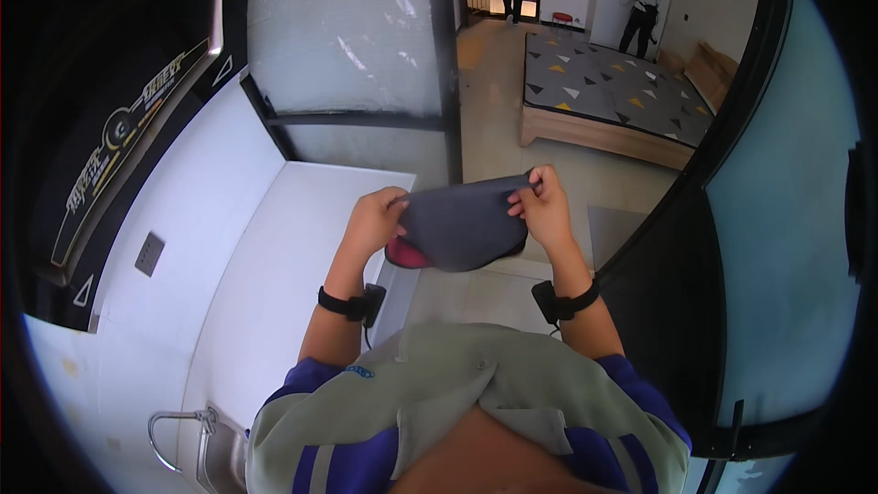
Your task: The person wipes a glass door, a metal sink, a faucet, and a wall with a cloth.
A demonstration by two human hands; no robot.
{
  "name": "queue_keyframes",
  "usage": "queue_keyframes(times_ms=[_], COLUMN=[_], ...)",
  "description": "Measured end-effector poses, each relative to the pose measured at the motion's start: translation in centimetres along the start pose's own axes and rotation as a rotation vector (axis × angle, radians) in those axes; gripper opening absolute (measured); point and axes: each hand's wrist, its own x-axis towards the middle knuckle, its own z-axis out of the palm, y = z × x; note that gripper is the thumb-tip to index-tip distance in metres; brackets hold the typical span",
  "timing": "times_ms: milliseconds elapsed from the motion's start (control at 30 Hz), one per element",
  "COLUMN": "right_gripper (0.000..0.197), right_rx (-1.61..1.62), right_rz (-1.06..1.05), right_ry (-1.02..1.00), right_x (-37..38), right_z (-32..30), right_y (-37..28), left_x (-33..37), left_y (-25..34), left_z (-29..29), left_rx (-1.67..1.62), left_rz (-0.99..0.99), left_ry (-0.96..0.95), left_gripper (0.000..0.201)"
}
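Note:
A dark grey, soft-looking fabric piece (465, 224) hangs spread between my two hands, held up in front of my chest. Dark red shows at its lower left, along a black edge; its exact kind I cannot make out. My left hand (375, 221) pinches the left end of the fabric, fingers curled over it. At the upper right corner, my right hand (546, 209) grips it between thumb and bent fingers. A black strap with a small box sits on each of my forearms.
To my left runs a white countertop (265, 265) with a sink (222, 457) and a curved faucet (165, 416). A dark range hood (128, 128) is on the wall. Glass panels stand ahead and right. Beyond are a bed (613, 87) and two people.

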Motion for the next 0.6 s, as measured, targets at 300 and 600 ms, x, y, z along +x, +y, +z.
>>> queue_keyframes(times_ms=[300, 600], right_gripper=[0.017, 0.012], right_rx=[0.009, 0.309], right_rz=[-0.170, -0.180], right_ry=[0.132, -0.106], right_x=[7.6, 20.6], right_z=[-2.4, 0.9], right_y=[6.1, 1.7], left_x=[8.2, 20.9], left_y=[3.1, 7.3], left_z=[0.8, -0.6], left_rx=[-0.057, -0.105], left_rz=[0.198, 0.941], left_ry=[0.005, 0.328], left_gripper=[0.006, 0.016])
